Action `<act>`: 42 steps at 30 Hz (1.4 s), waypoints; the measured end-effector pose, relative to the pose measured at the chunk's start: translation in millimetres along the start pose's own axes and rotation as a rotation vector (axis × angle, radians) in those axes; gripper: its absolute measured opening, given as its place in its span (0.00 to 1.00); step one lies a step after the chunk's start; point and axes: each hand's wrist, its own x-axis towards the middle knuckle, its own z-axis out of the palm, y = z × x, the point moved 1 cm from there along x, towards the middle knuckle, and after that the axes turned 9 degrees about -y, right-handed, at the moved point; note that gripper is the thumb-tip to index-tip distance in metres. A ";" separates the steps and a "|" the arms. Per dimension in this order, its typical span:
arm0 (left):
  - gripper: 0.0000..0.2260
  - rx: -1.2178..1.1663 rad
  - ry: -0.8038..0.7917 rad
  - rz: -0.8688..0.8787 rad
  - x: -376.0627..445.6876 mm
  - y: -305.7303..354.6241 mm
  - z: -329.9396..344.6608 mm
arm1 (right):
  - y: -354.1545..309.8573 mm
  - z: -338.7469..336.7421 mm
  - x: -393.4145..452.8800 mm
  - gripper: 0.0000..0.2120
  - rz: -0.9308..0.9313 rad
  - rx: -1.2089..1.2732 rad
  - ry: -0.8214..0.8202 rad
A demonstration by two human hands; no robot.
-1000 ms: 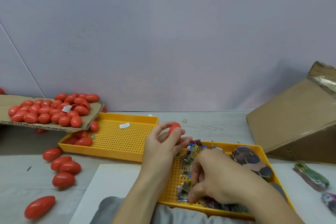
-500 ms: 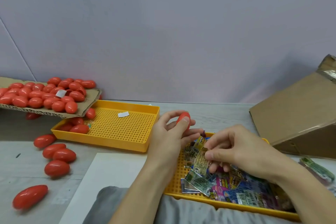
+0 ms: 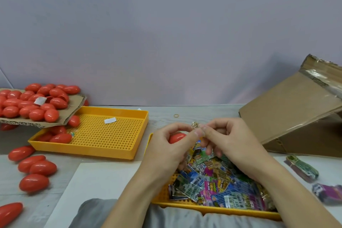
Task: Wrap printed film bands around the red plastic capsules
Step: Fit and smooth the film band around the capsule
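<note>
Pale lilac wall stands behind a grey worktable (image 3: 203, 114) holding two yellow perforated trays. Above the near tray (image 3: 218, 211), the left hand (image 3: 166, 152) cups one red capsule (image 3: 176, 137) in its curled fingers, the capsule's long axis lying roughly left to right and its visible end pointing toward the right hand (image 3: 231, 142). Both hands pinch a small film band (image 3: 194, 126) between thumb and fingertips, just above and to the right of that capsule, so the band probably has to be opened and slipped leftward over the exposed end. The left hand is nearer the capsule, indeed clamped on it; the right closes only on the band.

Counts: one capsule in hand, one band being worked. The loose printed bands heaped in the near tray are too jumbled to count. The far tray (image 3: 114, 153) shows about four capsules at its left end. A cardboard flap (image 3: 74, 109) carries a pile of well over twenty. Six capsules lie loose on the table at left. One brown carton (image 3: 296, 109) leans at right.
</note>
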 end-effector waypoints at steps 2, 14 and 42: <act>0.16 -0.016 0.046 0.021 0.2 0.7 -1.3 | 0.0 -0.7 -0.1 0.10 -0.003 -0.001 -0.007; 0.14 -0.301 0.052 -0.028 2.2 3.3 -5.5 | 5.8 -5.9 2.5 0.08 -0.110 0.103 0.047; 0.08 0.119 0.072 0.045 -0.8 1.5 0.8 | -1.2 0.2 0.5 0.05 -0.157 0.087 -0.048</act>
